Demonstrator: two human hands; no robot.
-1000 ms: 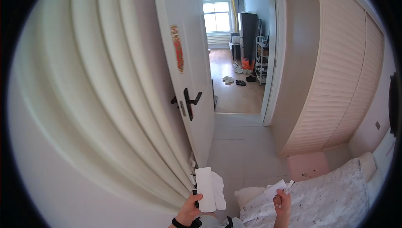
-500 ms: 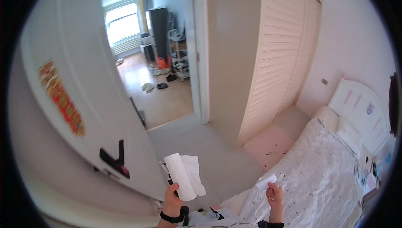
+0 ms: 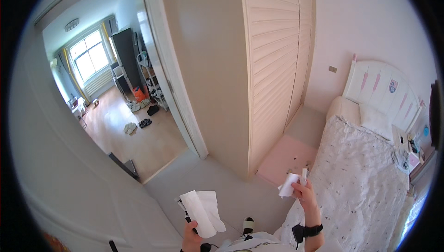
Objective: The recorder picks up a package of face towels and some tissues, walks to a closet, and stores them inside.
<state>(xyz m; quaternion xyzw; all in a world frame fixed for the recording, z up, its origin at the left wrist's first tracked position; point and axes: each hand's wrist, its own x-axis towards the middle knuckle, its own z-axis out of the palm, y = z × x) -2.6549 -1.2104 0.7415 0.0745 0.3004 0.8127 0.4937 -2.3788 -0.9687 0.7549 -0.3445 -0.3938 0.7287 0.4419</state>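
Observation:
My left hand point(image 3: 192, 238), low in the middle, is closed around a white paper towel point(image 3: 201, 212) that looks partly rolled, with a loose flap on its right. Along the towel's left side runs a thin black-and-white tool point(image 3: 181, 205) in the same grip; its kind I cannot make out. My right hand point(image 3: 304, 193) is raised at the near edge of the bed, fingers closed on a smaller piece of white paper point(image 3: 288, 185). A slim whitish piece point(image 3: 304, 173) sticks up from those fingers; what it is stays unclear.
A white door point(image 3: 92, 192) stands at the left beside a doorway to another room with shoes point(image 3: 130, 128) on its floor. Ahead is a louvred wardrobe point(image 3: 273, 67). The bed point(image 3: 356, 182) fills the right, with a cluttered bedside table point(image 3: 413, 159). A pink mat point(image 3: 282, 159) lies between.
My view has turned right, so the doorway and wardrobe sit further left. My right hand has risen with its paper; my left hand keeps hold of the towel, slightly lower in view.

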